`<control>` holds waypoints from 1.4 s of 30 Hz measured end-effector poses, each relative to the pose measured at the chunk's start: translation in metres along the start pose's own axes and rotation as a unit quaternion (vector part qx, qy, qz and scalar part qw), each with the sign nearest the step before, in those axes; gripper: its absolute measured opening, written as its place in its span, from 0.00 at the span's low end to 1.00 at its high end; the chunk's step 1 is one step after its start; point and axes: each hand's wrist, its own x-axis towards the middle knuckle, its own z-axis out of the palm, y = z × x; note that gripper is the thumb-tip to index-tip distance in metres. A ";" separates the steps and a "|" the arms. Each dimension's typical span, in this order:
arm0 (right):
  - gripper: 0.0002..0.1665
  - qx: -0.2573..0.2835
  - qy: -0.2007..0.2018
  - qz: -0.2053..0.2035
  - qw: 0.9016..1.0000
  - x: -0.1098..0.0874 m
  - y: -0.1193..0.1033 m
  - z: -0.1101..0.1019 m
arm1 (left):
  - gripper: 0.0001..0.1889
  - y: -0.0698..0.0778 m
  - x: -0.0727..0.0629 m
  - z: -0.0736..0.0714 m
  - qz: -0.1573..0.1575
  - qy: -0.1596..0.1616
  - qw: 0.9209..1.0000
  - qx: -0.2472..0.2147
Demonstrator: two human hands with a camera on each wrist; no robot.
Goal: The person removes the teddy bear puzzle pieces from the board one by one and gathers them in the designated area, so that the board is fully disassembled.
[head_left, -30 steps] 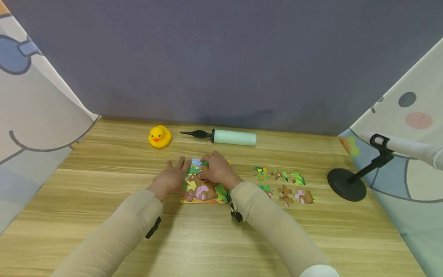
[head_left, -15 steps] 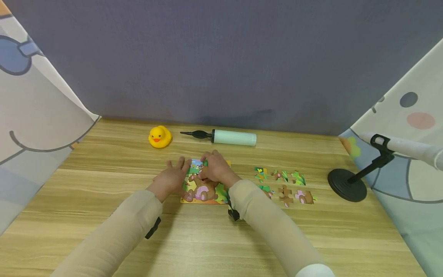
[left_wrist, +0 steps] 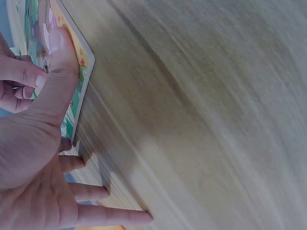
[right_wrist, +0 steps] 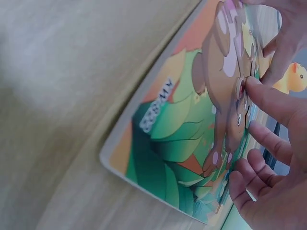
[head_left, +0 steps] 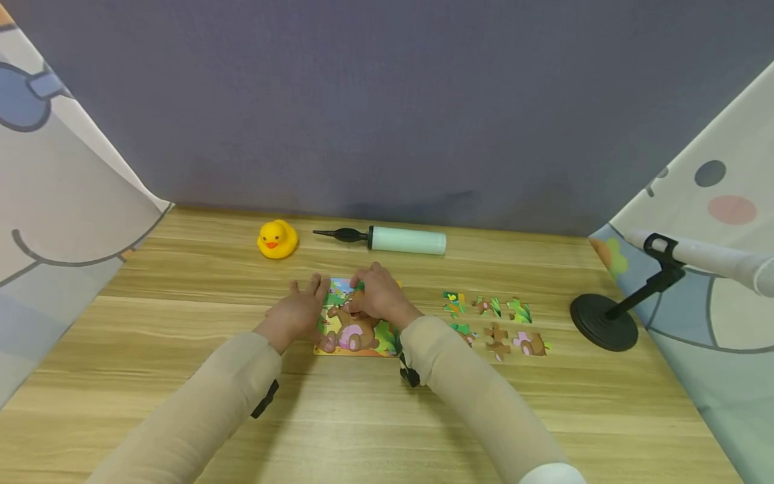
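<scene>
I am working at a wood-grained worktop (head_left: 357, 417) that is carrying a yellow duck (head_left: 277, 239), a pale green pump (head_left: 408, 240), a bear puzzle board (head_left: 357, 334), six loose puzzle pieces (head_left: 498, 341) and a black stand (head_left: 603, 323).

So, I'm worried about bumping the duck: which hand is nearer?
Left: the left hand is in front of the duck; the right hand is farther right, over the puzzle.

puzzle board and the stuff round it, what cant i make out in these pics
Upper right of the puzzle board: covered by the right hand, head view.
Leftmost loose puzzle piece in the lower row: partly behind the right sleeve, head view.
Yellow duck: cut off by the right edge, right wrist view.
Puzzle board strip: covered by the left hand, left wrist view.
</scene>
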 end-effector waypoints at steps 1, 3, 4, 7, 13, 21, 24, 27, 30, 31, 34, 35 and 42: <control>0.24 0.001 -0.001 0.000 1.000 0.000 0.000 0.000 | 0.69 0.000 0.000 0.000 0.001 0.001 1.000 -0.001; 0.23 0.000 -0.004 -0.006 1.000 0.000 0.001 0.000 | 0.69 0.000 -0.001 0.001 0.002 0.003 1.000 -0.002; 0.23 -0.002 -0.005 -0.011 1.000 0.000 0.001 0.000 | 0.69 0.000 -0.001 0.001 0.003 0.005 1.000 -0.003; 0.24 -0.011 -0.008 -0.027 1.000 0.000 0.004 -0.001 | 0.69 0.000 -0.001 0.002 0.007 0.009 1.000 -0.005; 0.26 -0.022 -0.005 -0.052 0.998 -0.003 0.006 -0.002 | 0.69 0.000 0.000 0.003 0.004 0.007 1.000 -0.014; 0.22 0.010 -0.005 -0.070 0.997 -0.003 0.012 -0.002 | 0.67 -0.001 -0.001 0.002 0.004 0.002 1.000 -0.020; 0.21 0.020 -0.008 -0.077 0.997 -0.005 0.016 -0.005 | 0.67 0.000 -0.002 0.001 0.004 0.001 1.000 -0.025; 0.21 0.027 -0.013 -0.082 0.996 -0.008 0.020 -0.009 | 0.67 0.000 -0.002 0.000 0.001 -0.001 1.000 -0.029; 0.21 0.037 -0.016 -0.085 0.996 -0.011 0.025 -0.013 | 0.67 0.000 -0.002 0.000 -0.002 -0.001 1.000 -0.031; 0.21 0.040 -0.016 -0.087 0.995 -0.012 0.027 -0.014 | 0.66 0.000 -0.001 0.000 -0.002 -0.002 1.000 -0.031; 0.21 0.045 -0.016 -0.092 0.995 -0.017 0.032 -0.017 | 0.66 -0.001 -0.001 0.001 0.000 -0.001 1.000 -0.031; 0.21 0.043 -0.016 -0.094 0.995 -0.018 0.034 -0.018 | 0.66 -0.001 -0.001 0.001 0.001 -0.001 1.000 -0.031; 0.23 0.048 -0.022 -0.097 0.994 -0.034 0.045 -0.027 | 0.66 -0.002 -0.001 0.000 0.007 -0.002 1.000 -0.026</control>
